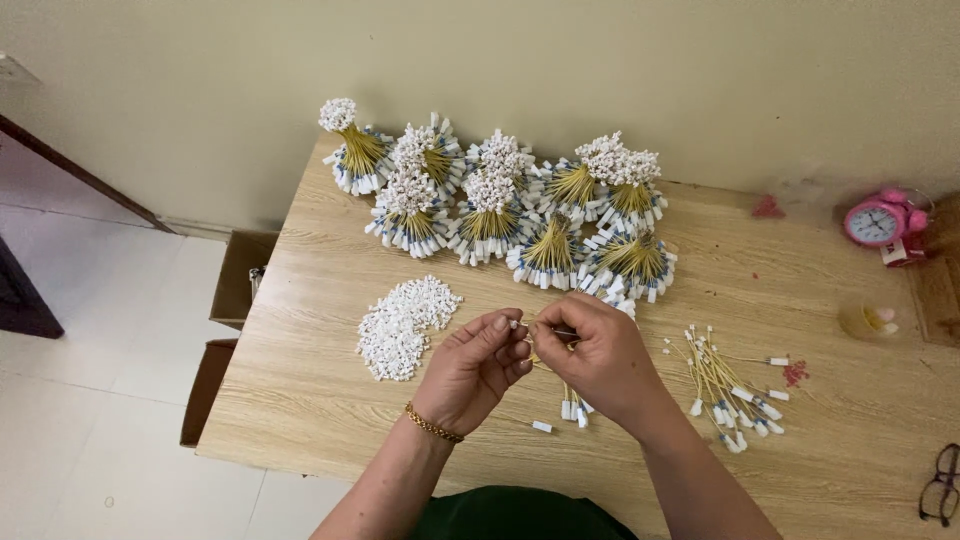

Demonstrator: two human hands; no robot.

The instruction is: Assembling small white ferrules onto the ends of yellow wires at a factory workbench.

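Left hand (478,362) pinches 1 white cap (515,324) (probably); right hand (598,358) grips yellow sticks (570,392).

You have two open brown cardboard boxes (237,278) on the floor just beside the table's left edge, one behind the other; the nearer box (203,390) shows only its flap and side. On the wall at the far left edge sits a small pale plate (14,70), partly cut off. A small red-and-white label (897,254) lies beside the pink alarm clock (880,220), whose round dial is pale.
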